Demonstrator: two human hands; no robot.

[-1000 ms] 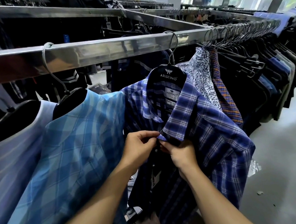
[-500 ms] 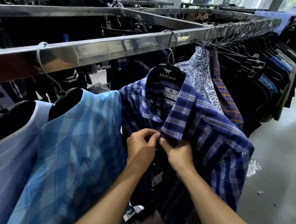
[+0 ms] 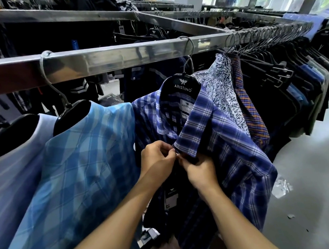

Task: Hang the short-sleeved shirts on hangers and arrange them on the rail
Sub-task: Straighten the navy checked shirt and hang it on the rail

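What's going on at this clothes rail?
A person is working on a blue plaid shirt that already hangs on a black hanger on the rail. The left hand and right hand pinch its front just under the collar, apparently fastening a button. A light blue shirt hangs beside it.

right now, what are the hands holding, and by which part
The dark blue plaid short-sleeved shirt: the left hand and the right hand each pinch its front edges just under the collar, fingertips nearly meeting.
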